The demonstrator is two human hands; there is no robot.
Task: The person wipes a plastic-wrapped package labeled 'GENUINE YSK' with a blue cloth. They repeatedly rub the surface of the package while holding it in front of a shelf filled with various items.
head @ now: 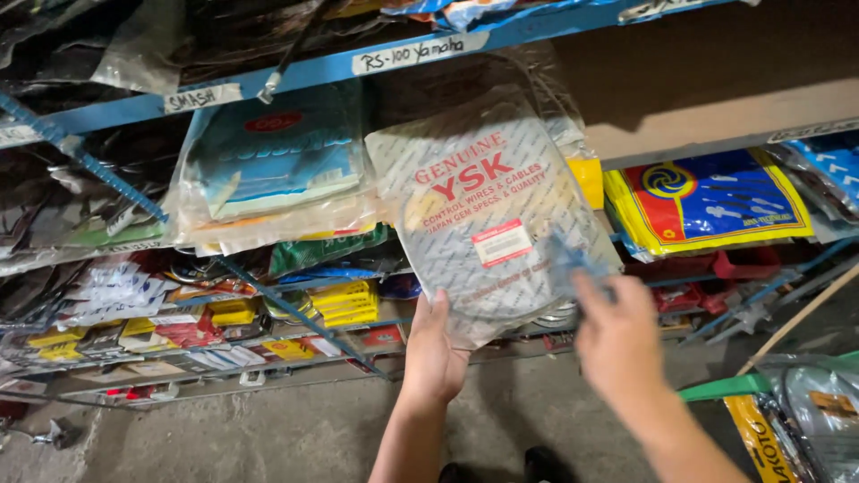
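Note:
My left hand (432, 351) grips the bottom edge of a clear plastic packet (483, 224) with red printing, a small red-and-white sticker and a coiled cable inside. I hold it up in front of the blue metal shelves. My right hand (617, 335) is blurred at the packet's lower right corner, with its fingers by a bluish smear there. Whether it grips the packet cannot be told.
Blue shelf rails (295, 70) carry handwritten paper labels. Bagged blue packets (277, 161) sit to the left, a yellow, red and blue packet (707, 199) to the right. Lower shelves hold several small yellow and red boxes (344, 302). A green-edged bag (805, 411) lies at lower right on the concrete floor (268, 429).

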